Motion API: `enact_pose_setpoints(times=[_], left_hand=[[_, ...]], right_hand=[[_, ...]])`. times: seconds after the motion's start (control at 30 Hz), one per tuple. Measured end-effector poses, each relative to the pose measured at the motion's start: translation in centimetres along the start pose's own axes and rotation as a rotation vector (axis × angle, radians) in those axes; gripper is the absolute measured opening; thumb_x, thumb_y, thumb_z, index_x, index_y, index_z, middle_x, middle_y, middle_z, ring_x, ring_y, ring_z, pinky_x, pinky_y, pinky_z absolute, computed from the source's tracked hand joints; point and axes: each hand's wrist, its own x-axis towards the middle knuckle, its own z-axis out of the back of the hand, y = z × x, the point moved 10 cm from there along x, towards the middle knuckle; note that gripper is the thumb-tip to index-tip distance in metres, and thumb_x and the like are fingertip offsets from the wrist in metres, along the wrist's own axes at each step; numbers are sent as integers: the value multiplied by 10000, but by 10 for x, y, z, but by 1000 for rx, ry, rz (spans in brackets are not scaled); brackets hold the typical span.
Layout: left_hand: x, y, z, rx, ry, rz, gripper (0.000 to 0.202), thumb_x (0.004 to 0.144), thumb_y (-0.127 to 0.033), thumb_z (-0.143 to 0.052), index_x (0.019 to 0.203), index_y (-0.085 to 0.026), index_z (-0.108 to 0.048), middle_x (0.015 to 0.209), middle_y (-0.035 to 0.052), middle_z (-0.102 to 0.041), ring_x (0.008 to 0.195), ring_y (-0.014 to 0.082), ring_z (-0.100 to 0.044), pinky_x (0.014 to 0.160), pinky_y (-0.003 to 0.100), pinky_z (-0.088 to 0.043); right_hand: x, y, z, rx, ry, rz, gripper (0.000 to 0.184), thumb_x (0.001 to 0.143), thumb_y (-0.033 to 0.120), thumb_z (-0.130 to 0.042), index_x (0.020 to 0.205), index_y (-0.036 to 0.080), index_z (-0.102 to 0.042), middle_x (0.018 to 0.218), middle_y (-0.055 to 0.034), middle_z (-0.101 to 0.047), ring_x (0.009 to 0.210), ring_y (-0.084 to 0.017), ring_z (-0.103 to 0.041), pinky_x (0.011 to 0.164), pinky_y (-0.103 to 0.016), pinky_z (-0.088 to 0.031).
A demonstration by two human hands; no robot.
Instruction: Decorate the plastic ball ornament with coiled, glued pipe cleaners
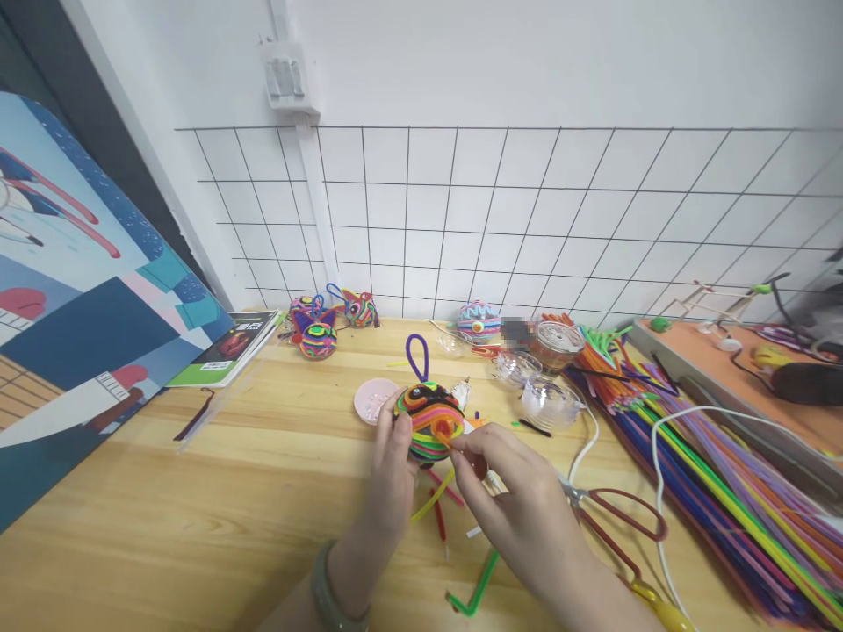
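Observation:
A ball [427, 417] wrapped in bands of multicoloured pipe cleaner is in my left hand [388, 483], whose fingers curl round its left side and underside. A purple loop [417, 355] stands up from its top, and a raised orange coil [445, 428] sits on its right front. My right hand [520, 491] pinches with thumb and forefinger at the end of the orange pipe cleaner beside that coil. Below the ball, a curved yellow pipe cleaner [431, 502] shows; whether it is attached is unclear. Red-handled scissors [619, 518] lie open to the right of my right hand.
A pink dish [374, 399] stands behind my left hand. Finished wrapped balls [317, 341] sit at the back left. Clear plastic shells [550, 402] and a heap of pipe cleaners [717, 491] lie on the right. A white cable [659, 465] crosses there. A bent green pipe cleaner [480, 588] lies in front.

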Motion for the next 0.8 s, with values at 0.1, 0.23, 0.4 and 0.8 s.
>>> enact_pose_setpoints(times=[0.1, 0.23, 0.4, 0.8], left_hand=[[0, 0, 1, 11, -12, 3, 510, 814, -474, -623, 1239, -229, -483, 1238, 118, -603, 1092, 286, -614, 831, 376, -530], [-1, 0, -1, -9, -23, 21, 449, 810, -463, -625, 1182, -231, -527, 1183, 105, -635, 1069, 278, -625, 840, 380, -527], [0, 5, -3, -81, -14, 85, 322, 824, -401, -623, 1086, -221, -576, 1104, 90, -668, 1004, 246, -643, 823, 366, -530], [0, 6, -6, -97, 21, 88, 412, 847, -465, -575, 1133, -168, -588, 1155, 135, -647, 1038, 267, -625, 812, 362, -527]], right_hand=[[-2, -1, -2, -19, 19, -23, 107, 890, 92, -518, 838, 152, -591, 705, -30, -587, 624, -138, -569, 562, -240, -445], [-6, -9, -2, -18, 36, -77, 109, 914, 134, -508, 827, 173, -562, 732, -28, -597, 649, -142, -569, 577, -247, -446], [-10, -24, 0, -3, 30, -156, 96, 933, 164, -511, 871, 194, -578, 751, -11, -604, 636, -134, -532, 597, -250, -432], [-7, -19, 0, 61, 4, -106, 127, 915, 110, -511, 948, 181, -611, 782, -36, -611, 670, -143, -570, 591, -253, -469]])
